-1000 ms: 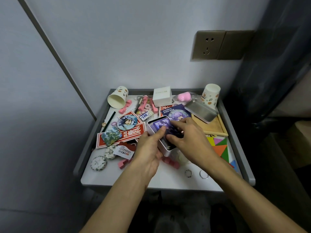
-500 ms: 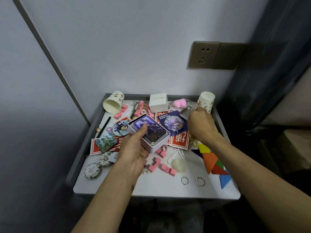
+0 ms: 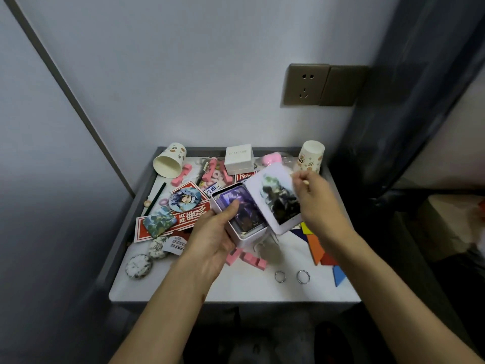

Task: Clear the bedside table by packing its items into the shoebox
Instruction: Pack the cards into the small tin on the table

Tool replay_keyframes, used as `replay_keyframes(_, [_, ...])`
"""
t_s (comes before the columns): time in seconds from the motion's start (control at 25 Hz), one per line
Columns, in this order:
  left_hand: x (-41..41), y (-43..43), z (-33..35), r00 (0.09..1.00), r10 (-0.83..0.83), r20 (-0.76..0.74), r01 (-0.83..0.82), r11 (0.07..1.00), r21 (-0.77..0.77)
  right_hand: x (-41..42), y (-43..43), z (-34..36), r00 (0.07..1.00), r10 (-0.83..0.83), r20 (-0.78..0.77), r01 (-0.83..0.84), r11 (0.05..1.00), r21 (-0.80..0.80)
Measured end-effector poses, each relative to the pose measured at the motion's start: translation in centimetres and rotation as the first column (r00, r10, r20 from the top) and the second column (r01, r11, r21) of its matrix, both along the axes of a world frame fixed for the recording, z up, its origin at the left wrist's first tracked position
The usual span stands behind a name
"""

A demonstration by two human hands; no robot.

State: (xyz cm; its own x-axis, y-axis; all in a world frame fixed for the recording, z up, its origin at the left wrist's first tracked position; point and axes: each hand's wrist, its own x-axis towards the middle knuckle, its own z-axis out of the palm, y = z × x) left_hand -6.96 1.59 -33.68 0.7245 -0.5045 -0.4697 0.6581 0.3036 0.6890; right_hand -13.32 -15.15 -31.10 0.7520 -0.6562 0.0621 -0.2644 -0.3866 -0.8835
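Note:
My left hand grips a small white tin above the middle of the bedside table, thumb lying on the purple cards stacked inside. My right hand holds the tin's lid by its far edge, tilted, just right of the tin; the lid bears a dark printed picture. No shoebox is in view.
Around them lie two paper cups, a white gift box, pink blocks, round badges, red stickers, a pencil, coloured tangram pieces and two metal rings. A wall socket is behind; a dark curtain hangs at right.
My right hand went to the back right of the table, picked up the lid and brought it beside the tin. My left hand kept the tin lifted.

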Motion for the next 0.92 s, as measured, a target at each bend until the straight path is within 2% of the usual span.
replay_keyframes(0.08, [-0.4,-0.6,0.2,1.0,-0.014,-0.013,0.014,1.0,-0.011,0.0,0.6,-0.8,0.999,0.018,-0.044,-0.01,0.984,0.179])
replay_keyframes(0.12, [-0.5,-0.9,0.2,1.0,-0.017,-0.019,0.017,1.0,-0.016,0.0,0.7,-1.0,0.998,0.032,-0.057,-0.019,0.976,0.218])
replay_keyframes(0.24, [-0.6,-1.4,0.2,0.999,-0.036,-0.019,0.035,0.998,-0.049,-0.3,0.9,-1.1,0.988,0.134,-0.08,-0.113,0.967,0.228])
replay_keyframes(0.28, [-0.6,-1.5,0.1,0.999,-0.044,-0.011,0.044,0.997,-0.058,-0.4,1.0,-1.1,0.977,0.189,-0.099,-0.167,0.966,0.198])
replay_keyframes(0.4, [-0.7,-1.7,-0.3,0.997,-0.079,0.026,0.08,0.997,-0.022,-0.9,1.8,-1.1,0.929,0.287,-0.234,-0.3,0.954,-0.023])
replay_keyframes(0.52, [-0.9,-1.9,-0.5,0.992,-0.117,0.044,0.116,0.993,0.02,-1.0,2.0,-1.0,0.933,0.254,-0.255,-0.295,0.946,-0.137])
replay_keyframes(0.72, [-1.0,-2.3,-0.2,0.997,-0.05,-0.061,0.042,0.99,-0.135,-1.2,2.6,-0.9,0.942,0.231,-0.243,-0.294,0.918,-0.267])
replay_keyframes(0.92, [-1.1,-2.3,0.1,0.997,-0.032,-0.068,0.02,0.985,-0.17,-1.0,3.7,-1.2,0.953,0.203,-0.226,-0.277,0.888,-0.368])
